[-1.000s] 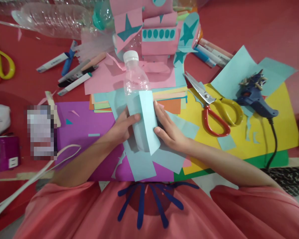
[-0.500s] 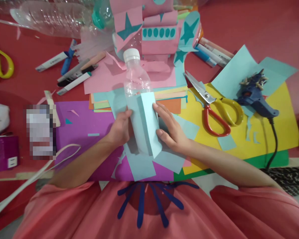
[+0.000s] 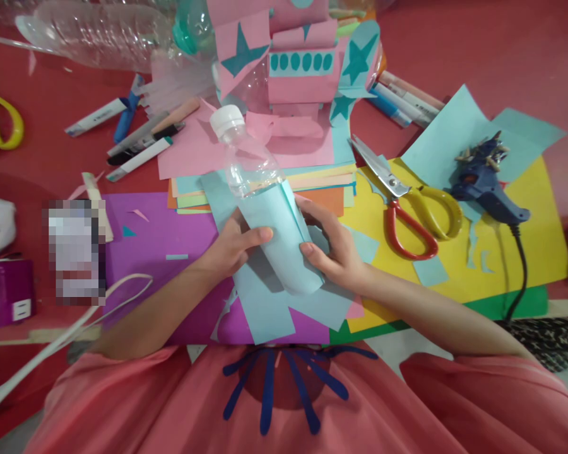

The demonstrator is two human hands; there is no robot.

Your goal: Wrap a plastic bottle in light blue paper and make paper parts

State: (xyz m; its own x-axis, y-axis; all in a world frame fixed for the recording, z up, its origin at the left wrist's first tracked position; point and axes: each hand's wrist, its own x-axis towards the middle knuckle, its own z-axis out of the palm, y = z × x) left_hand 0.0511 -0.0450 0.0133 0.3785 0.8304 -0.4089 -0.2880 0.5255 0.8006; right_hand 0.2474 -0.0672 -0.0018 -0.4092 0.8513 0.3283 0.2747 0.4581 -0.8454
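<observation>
A clear plastic bottle [image 3: 248,165] with a white cap leans to the upper left, and a light blue paper sheet [image 3: 280,243] is wrapped round its lower body. My left hand [image 3: 230,247] grips the wrapped bottle from the left, thumb across the paper. On the other side my right hand [image 3: 334,249] presses the paper's loose edge against the bottle, fingers curled round it. Under both hands lie light blue paper offcuts [image 3: 269,309] on a purple sheet [image 3: 161,246].
Red-and-yellow scissors [image 3: 407,202] and a blue glue gun [image 3: 487,183] with its cord lie on yellow paper [image 3: 525,252] to the right. Markers [image 3: 137,142] lie at upper left. A pink paper craft with teal stars [image 3: 298,60] and a large clear bottle [image 3: 99,34] sit at the back.
The bottle has tipped from nearly upright toward the upper left. The standing paper flap is now folded down against it, and both hands have closed round the wrap.
</observation>
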